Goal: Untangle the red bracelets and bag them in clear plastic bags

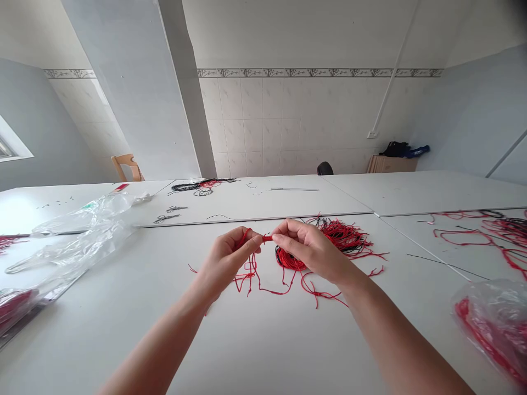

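A red cord with a thick wrapped stretch runs between my two hands, above the white table. My left hand pinches one end of that stretch, and a loop of cord passes over its fingers. The other end sits between the thumb and fingers of my right hand. Loose red strands hang below and rest on the tabletop. Partly behind my right hand lies a large bundle of red and black cords.
On the left are clear plastic bags and small scissors. Black cords and a ruler lie farther back. To the right are more red cords and a plastic bag with red contents. Seams divide the white tabletop.
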Demonstrator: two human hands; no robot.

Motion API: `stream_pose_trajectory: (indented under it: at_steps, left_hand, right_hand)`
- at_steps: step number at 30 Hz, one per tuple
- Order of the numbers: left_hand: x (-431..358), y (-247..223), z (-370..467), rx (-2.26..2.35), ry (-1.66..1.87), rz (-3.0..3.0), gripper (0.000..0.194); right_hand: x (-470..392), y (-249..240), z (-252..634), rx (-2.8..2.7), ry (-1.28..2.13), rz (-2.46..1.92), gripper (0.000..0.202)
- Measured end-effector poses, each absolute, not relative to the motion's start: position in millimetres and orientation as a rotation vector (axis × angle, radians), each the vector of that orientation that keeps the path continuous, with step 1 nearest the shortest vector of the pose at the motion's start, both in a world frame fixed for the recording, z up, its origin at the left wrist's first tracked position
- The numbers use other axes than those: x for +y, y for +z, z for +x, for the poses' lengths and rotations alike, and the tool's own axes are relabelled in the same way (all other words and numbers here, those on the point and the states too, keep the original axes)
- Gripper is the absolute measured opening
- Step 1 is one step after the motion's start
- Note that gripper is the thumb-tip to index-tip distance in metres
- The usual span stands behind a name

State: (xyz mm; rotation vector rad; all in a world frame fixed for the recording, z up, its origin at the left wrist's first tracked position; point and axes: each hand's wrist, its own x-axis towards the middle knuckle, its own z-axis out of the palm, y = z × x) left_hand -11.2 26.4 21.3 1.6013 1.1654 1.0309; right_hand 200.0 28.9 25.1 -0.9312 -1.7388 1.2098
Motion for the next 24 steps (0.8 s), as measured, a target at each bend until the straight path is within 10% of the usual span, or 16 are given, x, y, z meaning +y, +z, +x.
stream_pose_trajectory:
  at_steps: [12,24]
  left_hand:
    - [31,16,-12,1.114,1.023,1.551,0.041]
    - [32,16,-13,1.112,1.03,1.519,0.041]
  right_hand:
    - [30,20,199,-1.811,1.164,-0.931,0.025]
    - [28,18,189,-2.031,0.365,-0.957,0.01]
